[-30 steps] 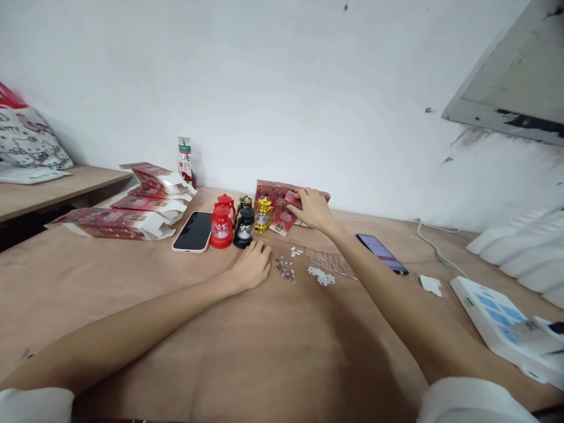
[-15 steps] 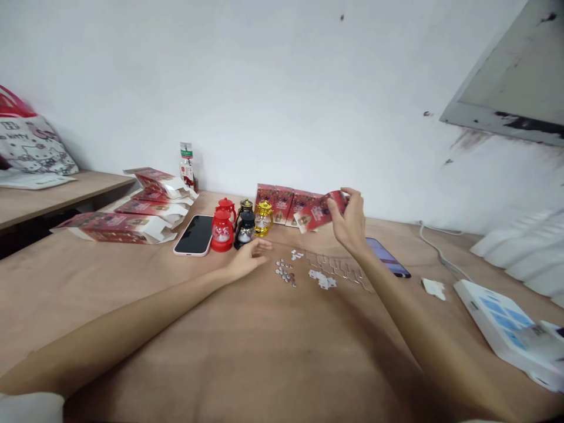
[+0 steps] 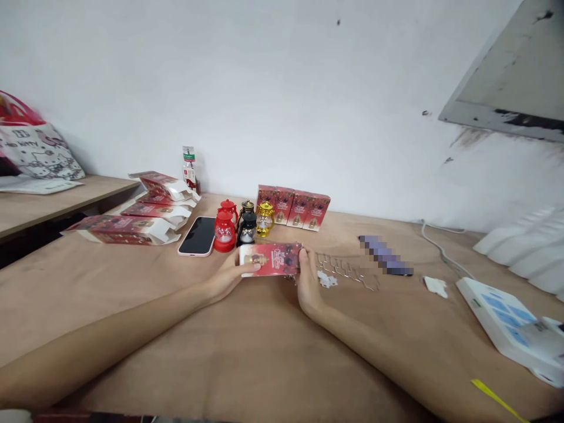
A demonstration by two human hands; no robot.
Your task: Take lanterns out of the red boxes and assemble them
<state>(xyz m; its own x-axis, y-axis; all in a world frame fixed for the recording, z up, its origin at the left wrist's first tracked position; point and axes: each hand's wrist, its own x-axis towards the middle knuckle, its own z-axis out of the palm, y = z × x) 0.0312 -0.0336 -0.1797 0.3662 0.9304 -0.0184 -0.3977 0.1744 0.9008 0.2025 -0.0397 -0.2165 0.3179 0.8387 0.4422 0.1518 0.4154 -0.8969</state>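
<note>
Ahead of you: plain white wall (image 3: 264, 88), a few dark specks (image 3: 425, 113) toward the right, brownish smear (image 3: 472, 135) just below a scuffed grey panel (image 3: 506, 76) at your upper right. Your wood-toned tabletop (image 3: 247, 364) runs back toward the wall. To your left, a second wood-topped table (image 3: 103, 187), dark beneath its near edge. Light on your wall: cool, diffuse.

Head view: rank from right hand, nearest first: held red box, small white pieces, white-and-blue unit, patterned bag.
From the right hand:
1. Red box: touching, gripped at its right end.
2. Small white pieces: on the table, just right of the hand.
3. White-and-blue unit: farther right, near the picture's edge.
4. Patterned bag: far left, at the back.
</note>
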